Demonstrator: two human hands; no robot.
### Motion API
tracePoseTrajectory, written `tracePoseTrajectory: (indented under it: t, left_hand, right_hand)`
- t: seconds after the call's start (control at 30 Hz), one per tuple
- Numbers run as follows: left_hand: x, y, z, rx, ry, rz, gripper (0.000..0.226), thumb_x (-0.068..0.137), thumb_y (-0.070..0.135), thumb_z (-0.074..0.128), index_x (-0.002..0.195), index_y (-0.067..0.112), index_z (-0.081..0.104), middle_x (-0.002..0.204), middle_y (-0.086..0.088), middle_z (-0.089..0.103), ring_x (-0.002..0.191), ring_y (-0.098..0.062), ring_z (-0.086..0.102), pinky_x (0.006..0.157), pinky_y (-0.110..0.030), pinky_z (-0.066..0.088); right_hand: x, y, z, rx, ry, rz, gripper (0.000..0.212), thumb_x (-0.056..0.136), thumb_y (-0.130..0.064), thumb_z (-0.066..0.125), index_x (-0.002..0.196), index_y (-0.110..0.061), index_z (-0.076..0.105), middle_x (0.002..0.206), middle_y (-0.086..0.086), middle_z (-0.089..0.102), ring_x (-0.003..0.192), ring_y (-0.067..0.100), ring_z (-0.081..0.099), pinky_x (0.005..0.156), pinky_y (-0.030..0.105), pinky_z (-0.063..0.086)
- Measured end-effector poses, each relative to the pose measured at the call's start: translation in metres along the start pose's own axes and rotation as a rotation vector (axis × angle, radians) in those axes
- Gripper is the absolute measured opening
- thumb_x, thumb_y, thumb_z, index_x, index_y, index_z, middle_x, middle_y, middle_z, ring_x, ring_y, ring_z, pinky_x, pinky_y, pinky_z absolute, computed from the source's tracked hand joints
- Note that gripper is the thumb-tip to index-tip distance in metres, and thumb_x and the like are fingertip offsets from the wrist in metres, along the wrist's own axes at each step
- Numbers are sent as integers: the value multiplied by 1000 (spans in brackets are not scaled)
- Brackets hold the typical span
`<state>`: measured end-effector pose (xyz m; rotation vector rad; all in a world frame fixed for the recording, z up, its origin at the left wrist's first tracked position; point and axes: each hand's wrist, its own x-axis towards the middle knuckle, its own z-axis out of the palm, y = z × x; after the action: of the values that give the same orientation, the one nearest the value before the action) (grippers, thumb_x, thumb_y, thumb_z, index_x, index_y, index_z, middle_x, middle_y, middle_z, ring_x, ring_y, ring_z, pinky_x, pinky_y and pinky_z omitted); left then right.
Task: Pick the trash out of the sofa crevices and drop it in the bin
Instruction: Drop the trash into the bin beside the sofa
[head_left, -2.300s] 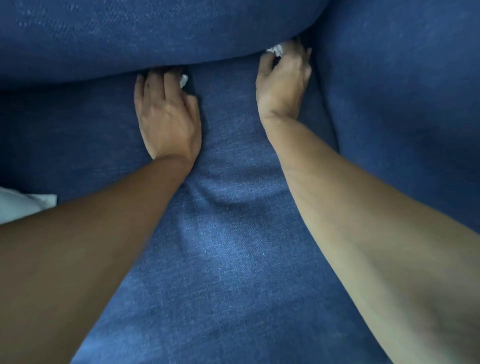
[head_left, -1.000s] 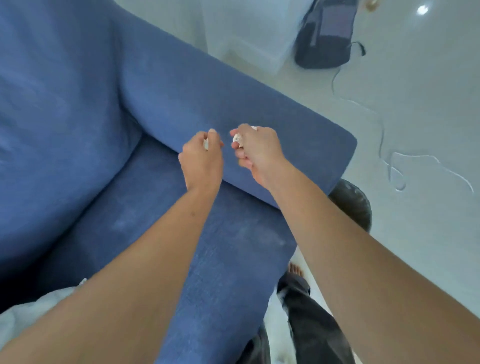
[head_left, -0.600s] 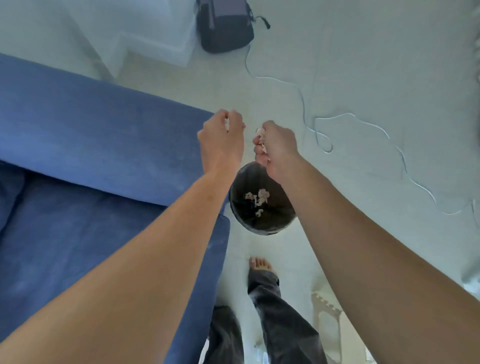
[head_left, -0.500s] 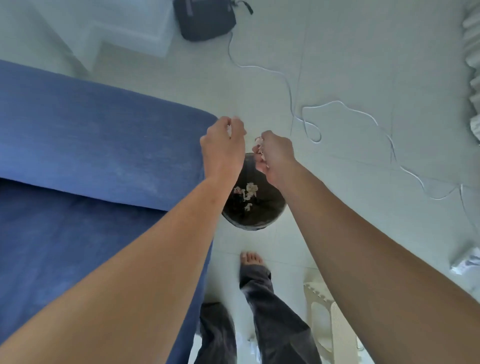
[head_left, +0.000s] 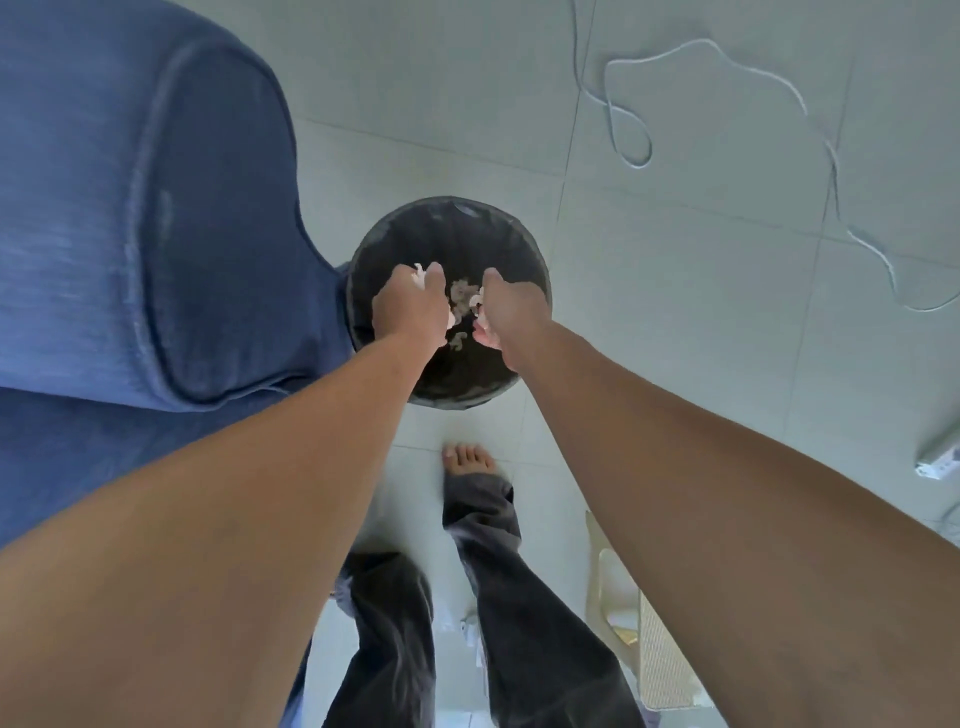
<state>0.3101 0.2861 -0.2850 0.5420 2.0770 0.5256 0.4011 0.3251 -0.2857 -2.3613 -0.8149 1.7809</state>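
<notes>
A round black bin (head_left: 457, 223) stands on the pale tiled floor beside the blue sofa's armrest (head_left: 156, 208). Crumpled paper scraps (head_left: 460, 293) lie at its bottom. Both my hands hang over the bin's opening. My left hand (head_left: 410, 309) is closed around a white paper scrap (head_left: 418, 271) that peeks out by the thumb. My right hand (head_left: 511, 317) is closed around another white scrap (head_left: 475, 300), which shows at the fingertips.
A thin white cable (head_left: 727, 93) snakes over the floor at the back right. A white power strip (head_left: 940, 460) lies at the right edge. A pale plastic stool (head_left: 644, 649) stands near my right leg. My bare foot (head_left: 467, 457) is just before the bin.
I have turned from the sofa crevice to the bin. Both hands, each holding a scrap, have moved from above the armrest to low over the bin's mouth.
</notes>
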Motion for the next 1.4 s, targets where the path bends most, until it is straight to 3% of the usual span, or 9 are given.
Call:
tracePoseTrajectory:
  t: [0.1,0.2,0.4,0.7,0.93,1.07,1.17,1.3,1.4]
  left_hand:
    - [15,-6,8,-24,-30,-106,51,101,44,34,133,7,48,130,-17,56,112,-35,57,94,-47,53]
    - [22,-6,8,-39,-41,-180,63,100,55,25,138,10,47,136,-14,53,121,-34,51,105,-49,43]
    - [23,3,0,-54,-84,-270,76,96,66,20,134,8,52,138,-12,52,123,-31,49,109,-45,37]
    - [6,40,-21,81,-77,-155,78,96,66,18,131,7,55,135,-13,56,121,-31,51,108,-42,37]
    - [-38,84,-70,114,-30,-38,77,96,65,17,131,8,54,130,-15,56,105,-28,50,88,-36,34]
    - [-79,113,-119,18,12,12,79,95,66,24,127,1,57,130,-20,58,121,-37,54,105,-46,40]
    - [-117,129,-162,-59,34,49,76,96,64,28,129,0,54,136,-17,55,126,-35,49,109,-44,39]
    - [-174,135,-231,-45,161,85,74,97,62,23,114,1,62,114,-18,65,109,-37,57,88,-42,43]
    - [-216,119,-285,-51,245,83,68,98,62,20,82,13,64,69,-1,53,70,-22,51,70,-34,36]
  right_hand:
    - [17,2,5,-87,-4,-11,48,97,-46,40,128,-11,51,119,9,58,101,25,57,98,40,51]
    - [23,1,10,-111,-19,-14,53,97,-48,37,136,-13,45,136,9,52,117,29,52,105,45,47]
    - [23,-8,7,-117,-46,-5,53,96,-47,39,135,-12,45,134,10,52,109,27,51,104,46,47]
    - [-11,-37,-8,-152,-76,-33,55,97,-44,34,140,-10,39,141,11,47,123,30,46,107,48,43]
    - [-83,-80,-33,-239,-116,-179,51,98,-39,32,134,-6,45,139,17,49,125,35,48,109,48,42]
    - [-151,-113,-44,-261,-88,-276,46,97,-37,31,127,-7,49,135,16,51,123,33,47,110,46,39]
    - [-208,-134,-47,-318,-92,-388,48,99,-35,31,130,-2,47,138,19,49,126,35,46,112,46,37]
    - [-286,-150,-41,-424,-93,-540,53,98,-39,31,128,1,49,135,19,53,123,35,49,109,41,41]
    - [-340,-155,-22,-535,-120,-656,48,98,-37,32,118,0,56,127,19,58,114,35,54,97,36,44]
